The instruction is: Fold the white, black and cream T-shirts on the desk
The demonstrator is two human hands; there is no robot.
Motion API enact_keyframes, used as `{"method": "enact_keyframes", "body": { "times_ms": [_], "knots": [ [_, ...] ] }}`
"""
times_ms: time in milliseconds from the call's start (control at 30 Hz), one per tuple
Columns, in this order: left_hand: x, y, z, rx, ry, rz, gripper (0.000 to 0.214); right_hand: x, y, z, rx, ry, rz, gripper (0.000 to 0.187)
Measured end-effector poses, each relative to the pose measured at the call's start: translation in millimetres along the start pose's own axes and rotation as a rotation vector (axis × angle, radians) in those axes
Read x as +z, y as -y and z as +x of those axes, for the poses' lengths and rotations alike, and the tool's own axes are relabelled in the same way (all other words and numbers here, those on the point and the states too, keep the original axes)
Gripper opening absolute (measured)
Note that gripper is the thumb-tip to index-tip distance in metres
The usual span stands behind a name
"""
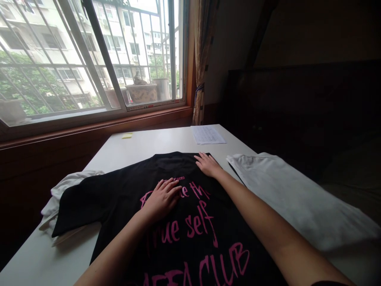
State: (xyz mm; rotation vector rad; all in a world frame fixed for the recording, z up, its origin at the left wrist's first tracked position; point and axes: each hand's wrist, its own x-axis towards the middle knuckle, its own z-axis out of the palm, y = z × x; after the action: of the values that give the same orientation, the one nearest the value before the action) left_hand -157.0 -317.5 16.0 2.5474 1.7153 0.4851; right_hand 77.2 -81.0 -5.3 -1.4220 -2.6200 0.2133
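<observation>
A black T-shirt [125, 198] with pink lettering lies spread flat on a white table [154, 145]. My left hand [162, 197] rests flat on the middle of the shirt, fingers together and stretched out over the pink letters. My right hand [207, 164] lies flat further away, near the shirt's far right edge by the collar, fingers extended. Neither hand holds anything.
A folded white garment [294, 198] lies to the right of the shirt. Crumpled white cloth [64, 190] sits under the shirt's left sleeve. A printed sheet of paper [207, 134] and a yellow sticky note [127, 136] lie at the table's far side, below a barred window [89, 59].
</observation>
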Motion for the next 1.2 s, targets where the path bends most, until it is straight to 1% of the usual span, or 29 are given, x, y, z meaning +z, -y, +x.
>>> {"method": "enact_keyframes", "body": {
  "times_ms": [167, 200, 267, 333, 400, 467, 567, 633, 700, 833, 933, 1000, 1067, 1133, 1200],
  "knots": [
    [0.1, -0.1, 0.2, 0.012, 0.006, -0.005, 0.040, 0.8, 1.5, -3.5, -0.047, -0.021, 0.012, 0.063],
    [-0.1, -0.2, 0.3, 0.011, 0.011, -0.005, 0.040, 1.1, 1.8, -5.3, -0.053, -0.048, 0.013, 0.062],
    [-0.6, -0.6, 0.3, 0.005, 0.025, -0.004, 0.041, 2.1, 1.4, -8.9, -0.033, -0.151, 0.014, 0.060],
    [-1.1, -0.8, 0.2, 0.002, 0.037, -0.002, 0.041, 3.6, -0.5, -11.5, 0.052, -0.229, 0.009, 0.061],
    [-1.6, -0.6, -0.1, 0.005, 0.040, -0.002, 0.042, 5.3, -3.5, -12.2, 0.143, -0.210, 0.006, 0.063],
    [-1.9, 0.0, -0.3, 0.006, 0.040, -0.001, 0.042, 6.7, -6.6, -11.2, 0.184, -0.134, 0.007, 0.070],
    [-2.1, 1.2, -0.4, 0.012, 0.048, 0.011, 0.043, 7.7, -9.5, -9.2, 0.190, -0.075, 0.007, 0.079],
    [-1.3, 1.4, -0.7, 0.024, 0.065, 0.034, 0.045, 8.1, -10.4, -8.9, 0.194, -0.055, 0.004, 0.079],
    [0.7, 0.8, -1.5, 0.037, 0.086, 0.072, 0.048, 8.4, -11.3, -9.6, 0.183, -0.065, 0.004, 0.077],
    [6.2, -2.6, -4.5, 0.041, 0.102, 0.155, 0.054, 7.8, -12.8, -13.2, 0.095, -0.135, 0.005, 0.072],
    [8.2, -4.6, -6.8, 0.049, 0.110, 0.187, 0.057, 5.6, -12.1, -16.4, -0.074, -0.169, 0.013, 0.070],
    [7.3, -6.0, -7.8, 0.067, 0.110, 0.190, 0.059, 4.2, -10.9, -17.9, -0.220, -0.147, 0.022, 0.070],
    [4.8, -9.2, -8.3, 0.100, 0.107, 0.184, 0.059, 3.6, -9.9, -18.5, -0.314, -0.096, 0.030, 0.069],
    [1.1, -15.2, -8.5, 0.161, 0.114, 0.160, 0.060, 3.6, -9.4, -18.2, -0.333, -0.048, 0.037, 0.069],
    [-3.2, -24.4, -8.8, 0.237, 0.143, 0.120, 0.062, 3.9, -9.5, -17.3, -0.319, -0.021, 0.045, 0.070]
  ]
}}
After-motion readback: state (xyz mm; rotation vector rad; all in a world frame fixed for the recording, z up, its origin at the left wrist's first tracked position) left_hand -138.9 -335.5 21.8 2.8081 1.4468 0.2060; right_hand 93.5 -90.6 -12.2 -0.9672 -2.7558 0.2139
